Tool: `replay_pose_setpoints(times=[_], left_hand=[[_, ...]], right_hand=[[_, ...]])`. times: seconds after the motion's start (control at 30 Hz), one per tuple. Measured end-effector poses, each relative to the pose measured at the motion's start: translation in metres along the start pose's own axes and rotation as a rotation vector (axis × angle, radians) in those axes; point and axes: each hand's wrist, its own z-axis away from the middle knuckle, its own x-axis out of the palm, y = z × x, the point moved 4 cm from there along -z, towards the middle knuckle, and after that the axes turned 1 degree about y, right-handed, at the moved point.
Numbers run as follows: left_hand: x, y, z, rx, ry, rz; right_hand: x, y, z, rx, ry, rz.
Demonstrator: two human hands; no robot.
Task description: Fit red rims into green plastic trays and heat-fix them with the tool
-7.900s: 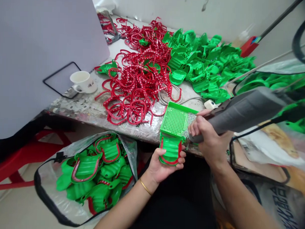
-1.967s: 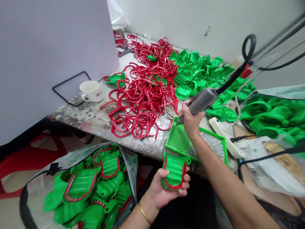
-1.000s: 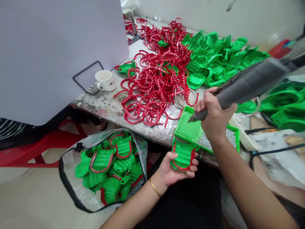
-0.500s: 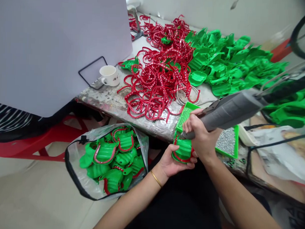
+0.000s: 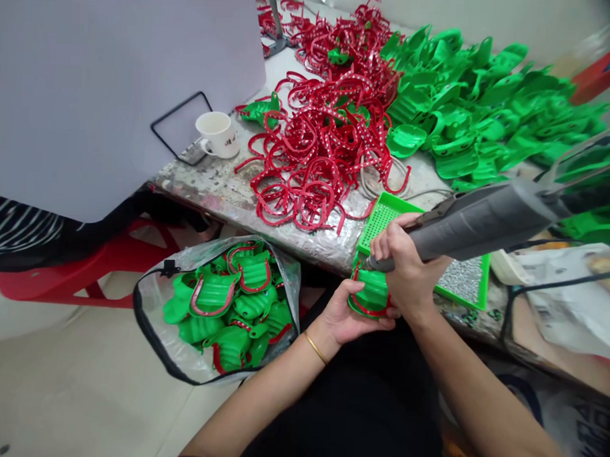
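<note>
While the fingers of the left hand (image 5: 349, 315) grasp a red-trimmed green plastic piece (image 5: 373, 291), those of the right hand (image 5: 408, 272) clench a grey applicator (image 5: 478, 224) right of centre.

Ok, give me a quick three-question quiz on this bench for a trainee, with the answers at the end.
1. What is the left hand holding?
2. True or false: the right hand grips a grey corded tool.
3. What lies in the solid end of the green tray? A silver grains, B red strips, C green pieces.

Key: 1 a green plastic piece with red trim; 2 true; 3 A.
</note>
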Motion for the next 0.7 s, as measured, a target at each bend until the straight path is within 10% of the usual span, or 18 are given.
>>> replay_pose_setpoints(times=[0.37,0.7], left_hand=[[-0.008,0.002,0.001,0.060,0.185,-0.013],[0.018,0.014,0.025,0.014,0.065,-0.375]], right_hand=[[-0.007,0.005,0.005,0.060,0.113,0.037],[-0.020,-0.024,-0.044,-0.027,0.057,0.154]])
